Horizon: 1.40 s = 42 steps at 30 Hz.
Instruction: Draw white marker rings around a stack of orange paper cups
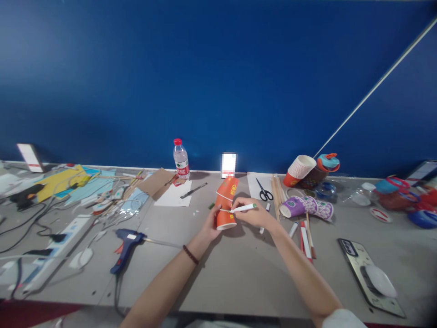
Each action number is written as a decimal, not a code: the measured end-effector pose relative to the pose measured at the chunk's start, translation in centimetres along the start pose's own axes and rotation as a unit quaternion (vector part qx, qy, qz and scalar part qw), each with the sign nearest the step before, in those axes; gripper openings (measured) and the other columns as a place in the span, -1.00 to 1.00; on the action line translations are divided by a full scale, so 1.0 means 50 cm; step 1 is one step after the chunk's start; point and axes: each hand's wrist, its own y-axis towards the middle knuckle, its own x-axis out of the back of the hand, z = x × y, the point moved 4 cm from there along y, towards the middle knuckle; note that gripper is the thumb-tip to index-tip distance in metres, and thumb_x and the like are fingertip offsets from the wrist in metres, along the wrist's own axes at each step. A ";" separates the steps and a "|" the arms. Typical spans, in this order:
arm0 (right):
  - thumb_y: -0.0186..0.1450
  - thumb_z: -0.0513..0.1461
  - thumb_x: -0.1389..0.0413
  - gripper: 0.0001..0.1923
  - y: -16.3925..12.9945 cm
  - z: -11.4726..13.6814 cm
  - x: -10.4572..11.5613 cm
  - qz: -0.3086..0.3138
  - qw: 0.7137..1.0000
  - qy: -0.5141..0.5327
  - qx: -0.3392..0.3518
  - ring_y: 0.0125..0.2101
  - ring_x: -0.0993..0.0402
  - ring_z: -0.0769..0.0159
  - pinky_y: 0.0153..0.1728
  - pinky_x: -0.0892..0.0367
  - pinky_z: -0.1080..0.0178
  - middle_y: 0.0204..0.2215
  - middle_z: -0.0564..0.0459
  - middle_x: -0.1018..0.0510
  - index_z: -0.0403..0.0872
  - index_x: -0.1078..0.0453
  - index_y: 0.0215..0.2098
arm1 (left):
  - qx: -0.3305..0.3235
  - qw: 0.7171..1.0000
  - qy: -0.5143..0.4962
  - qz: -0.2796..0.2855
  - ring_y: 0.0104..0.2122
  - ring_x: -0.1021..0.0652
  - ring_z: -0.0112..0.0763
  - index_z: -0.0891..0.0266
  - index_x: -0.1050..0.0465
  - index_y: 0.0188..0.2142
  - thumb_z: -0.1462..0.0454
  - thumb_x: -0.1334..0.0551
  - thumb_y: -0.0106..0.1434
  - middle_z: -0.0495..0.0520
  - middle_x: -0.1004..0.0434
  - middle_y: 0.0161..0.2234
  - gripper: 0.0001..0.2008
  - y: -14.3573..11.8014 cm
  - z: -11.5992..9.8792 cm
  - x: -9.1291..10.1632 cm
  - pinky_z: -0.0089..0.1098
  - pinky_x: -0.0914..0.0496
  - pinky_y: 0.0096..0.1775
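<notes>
Left hand (210, 228): wrapped around the lower of two joined orange cups (226, 202), gripping from the left side, wrist bead band showing.
Right hand (252, 214): closed on a white pen (243, 208), green cap end pointing right, tip laid against the cup wall.
Cups: held just above the grey surface (218, 273), mid-table, tilted away toward the wall; upper cup nested bottom-to-bottom or stacked, cannot tell which.
Step in hand: looks like marking a line around the cup wall.
Doing it well: lock the cup with the left grip, keep the pen tip square to the curve, turn the cup rather than drag the pen; light pressure, so thin paper does not dent.
Watch for: smearing under the right palm; the top cup slipping off the joint.
Nearby: blue glue gun (127, 241) to the left, scissors (264, 191) behind, purple cups (305, 207) lying on their side to the right, water bottle (180, 159) near the wall.
</notes>
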 end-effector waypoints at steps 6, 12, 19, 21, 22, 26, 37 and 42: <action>0.11 -0.24 -0.14 -0.90 0.002 -0.007 -0.003 -0.006 1.000 0.006 0.009 -0.53 -0.30 0.41 -0.49 -0.14 0.35 -0.52 0.15 -0.49 -0.07 -0.47 -0.39 | -0.004 0.999 -0.031 0.020 -0.36 -0.60 -0.27 0.37 -0.48 -0.18 0.26 -0.32 0.15 0.16 -0.63 -0.30 -0.74 0.001 -0.002 -0.009 -0.30 -0.46 -0.21; 0.15 -0.20 -0.16 -0.89 -0.003 -0.002 -0.004 -0.004 1.000 0.021 0.014 -0.54 -0.29 0.42 -0.49 -0.15 0.34 -0.52 0.16 -0.49 -0.06 -0.47 -0.36 | -0.014 0.999 -0.040 0.017 -0.34 -0.60 -0.28 0.36 -0.50 -0.17 0.26 -0.29 0.18 0.16 -0.63 -0.26 -0.75 0.005 -0.001 -0.009 -0.31 -0.45 -0.18; 0.15 -0.21 -0.16 -0.88 -0.003 0.001 -0.009 -0.013 0.999 0.028 0.021 -0.48 -0.34 0.39 -0.45 -0.18 0.35 -0.46 0.13 -0.51 -0.05 -0.49 -0.34 | -0.034 0.999 -0.008 0.036 -0.31 -0.59 -0.28 0.35 -0.52 -0.17 0.21 -0.35 0.14 0.18 -0.62 -0.24 -0.71 -0.001 -0.001 -0.012 -0.34 -0.45 -0.19; 0.15 -0.22 -0.15 -0.89 -0.002 0.001 -0.010 -0.014 0.999 0.024 0.018 -0.50 -0.32 0.40 -0.47 -0.17 0.35 -0.49 0.14 -0.50 -0.06 -0.49 -0.34 | -0.036 0.998 0.004 0.042 -0.32 -0.59 -0.28 0.37 -0.53 -0.18 0.20 -0.36 0.14 0.18 -0.62 -0.25 -0.70 -0.005 -0.002 -0.015 -0.35 -0.45 -0.20; 0.15 -0.23 -0.16 -0.88 -0.002 0.000 -0.010 -0.015 0.999 0.023 0.019 -0.51 -0.32 0.40 -0.48 -0.17 0.35 -0.50 0.14 -0.50 -0.06 -0.49 -0.34 | -0.037 0.998 0.009 0.043 -0.33 -0.59 -0.29 0.38 -0.53 -0.17 0.20 -0.35 0.15 0.18 -0.62 -0.26 -0.69 -0.007 -0.002 -0.016 -0.35 -0.45 -0.20; 0.13 -0.24 -0.16 -0.87 0.001 -0.002 -0.011 -0.019 0.999 0.018 0.027 -0.50 -0.35 0.38 -0.47 -0.18 0.35 -0.49 0.13 -0.53 -0.06 -0.50 -0.34 | -0.040 0.997 0.025 0.054 -0.27 -0.60 -0.25 0.38 -0.52 -0.13 0.18 -0.35 0.16 0.20 -0.61 -0.20 -0.65 -0.011 -0.004 -0.021 -0.34 -0.46 -0.21; 0.13 -0.23 -0.16 -0.87 -0.003 0.004 -0.008 -0.015 1.000 0.013 0.024 -0.52 -0.32 0.41 -0.48 -0.16 0.35 -0.50 0.15 -0.52 -0.06 -0.50 -0.35 | -0.039 0.997 0.036 0.048 -0.28 -0.59 -0.24 0.34 -0.54 -0.16 0.16 -0.36 0.13 0.20 -0.61 -0.21 -0.66 -0.009 -0.002 -0.017 -0.33 -0.46 -0.20; 0.13 -0.23 -0.15 -0.87 -0.004 0.005 -0.008 -0.012 1.000 0.018 0.018 -0.53 -0.31 0.43 -0.47 -0.16 0.35 -0.51 0.16 -0.51 -0.06 -0.50 -0.35 | -0.042 0.997 0.029 0.048 -0.24 -0.59 -0.22 0.35 -0.52 -0.13 0.19 -0.35 0.15 0.22 -0.60 -0.17 -0.66 -0.009 -0.002 -0.018 -0.32 -0.46 -0.18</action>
